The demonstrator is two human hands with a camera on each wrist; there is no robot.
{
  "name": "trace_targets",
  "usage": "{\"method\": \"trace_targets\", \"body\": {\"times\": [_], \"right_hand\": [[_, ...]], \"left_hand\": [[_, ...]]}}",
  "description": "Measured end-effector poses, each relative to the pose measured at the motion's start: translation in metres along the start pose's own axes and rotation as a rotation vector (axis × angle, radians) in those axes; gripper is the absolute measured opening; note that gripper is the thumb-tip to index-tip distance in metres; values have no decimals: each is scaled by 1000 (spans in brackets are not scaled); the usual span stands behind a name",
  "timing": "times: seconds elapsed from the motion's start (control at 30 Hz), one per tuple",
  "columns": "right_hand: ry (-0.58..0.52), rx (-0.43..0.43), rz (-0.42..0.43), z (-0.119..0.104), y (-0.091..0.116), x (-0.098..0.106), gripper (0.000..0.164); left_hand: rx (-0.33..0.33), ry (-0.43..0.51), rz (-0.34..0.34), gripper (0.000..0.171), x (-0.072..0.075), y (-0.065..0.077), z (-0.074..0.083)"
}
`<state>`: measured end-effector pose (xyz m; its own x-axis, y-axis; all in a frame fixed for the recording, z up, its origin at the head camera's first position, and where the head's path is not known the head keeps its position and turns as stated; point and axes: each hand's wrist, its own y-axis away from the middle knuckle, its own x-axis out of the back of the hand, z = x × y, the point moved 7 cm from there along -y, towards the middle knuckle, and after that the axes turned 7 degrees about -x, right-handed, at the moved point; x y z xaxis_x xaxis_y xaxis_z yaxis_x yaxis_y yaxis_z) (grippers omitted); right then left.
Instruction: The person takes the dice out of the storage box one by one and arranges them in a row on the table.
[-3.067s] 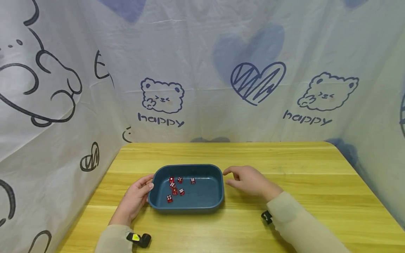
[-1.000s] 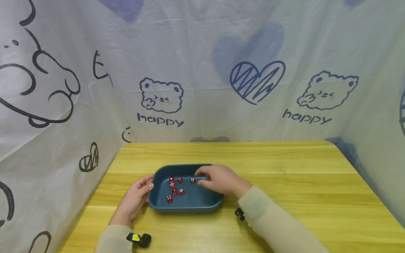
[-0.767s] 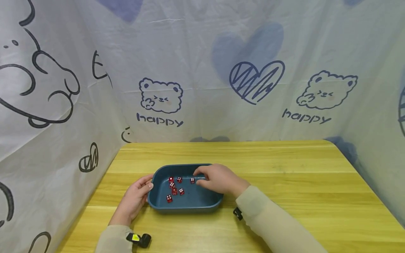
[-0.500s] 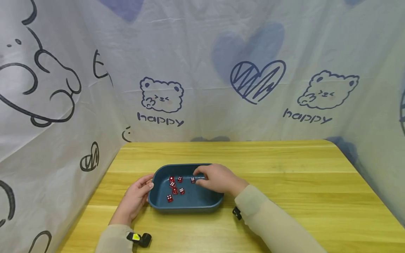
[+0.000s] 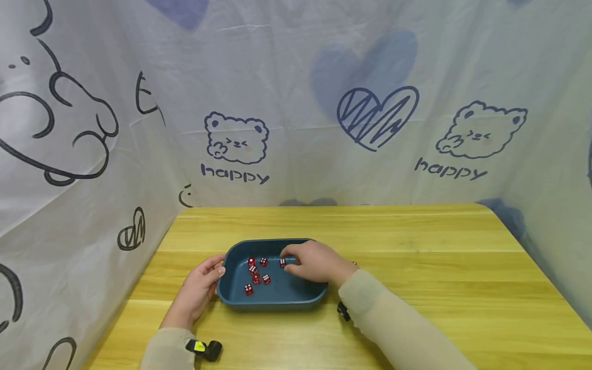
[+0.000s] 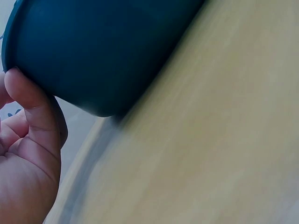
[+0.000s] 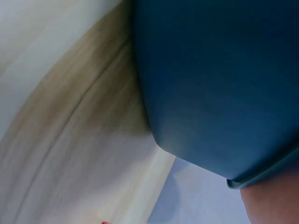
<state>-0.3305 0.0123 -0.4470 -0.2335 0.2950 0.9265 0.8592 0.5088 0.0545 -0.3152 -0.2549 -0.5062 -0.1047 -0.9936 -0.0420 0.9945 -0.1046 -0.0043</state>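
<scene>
Several red dice with white pips lie in a dark blue rectangular tray (image 5: 296,298), most of them grouped in its left half (image 5: 256,278). My left hand (image 5: 199,288) holds the tray's left end, thumb at the rim; the left wrist view shows the thumb (image 6: 30,93) against the outer wall. Over the tray's right side reaches my right hand (image 5: 316,261), its forefinger and thumb parted around a lone die (image 5: 282,263). In the right wrist view the tray's outer wall (image 7: 210,93) hides the fingertips.
The tray stands on a yellow wood-grain table (image 5: 416,236). A small piece of another die (image 5: 354,263) shows beyond my right wrist. White printed cloth (image 5: 296,154) hangs behind the table and along both sides.
From right of the tray, my right hand has moved left over the rim and in close to the lone die. The left hand and tray stay put.
</scene>
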Motion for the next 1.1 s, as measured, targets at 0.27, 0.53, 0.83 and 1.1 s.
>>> {"method": "trace_targets", "body": {"times": [0.27,0.53,0.83,1.1], "right_hand": [[31,-30,-11,-1,-7,-2,36],[88,-81,-54,-2,-17,-7,38],[136,-124,-80,-1,-20,-13,43],[180,-113,-106,-2,-18,-18,40]], "left_hand": [[3,11,3,46,0,0,0],[-8,11,-6,46,1,-1,0],[-11,3,-15,46,0,-1,1],[1,5,-10,46,0,1,1]]}}
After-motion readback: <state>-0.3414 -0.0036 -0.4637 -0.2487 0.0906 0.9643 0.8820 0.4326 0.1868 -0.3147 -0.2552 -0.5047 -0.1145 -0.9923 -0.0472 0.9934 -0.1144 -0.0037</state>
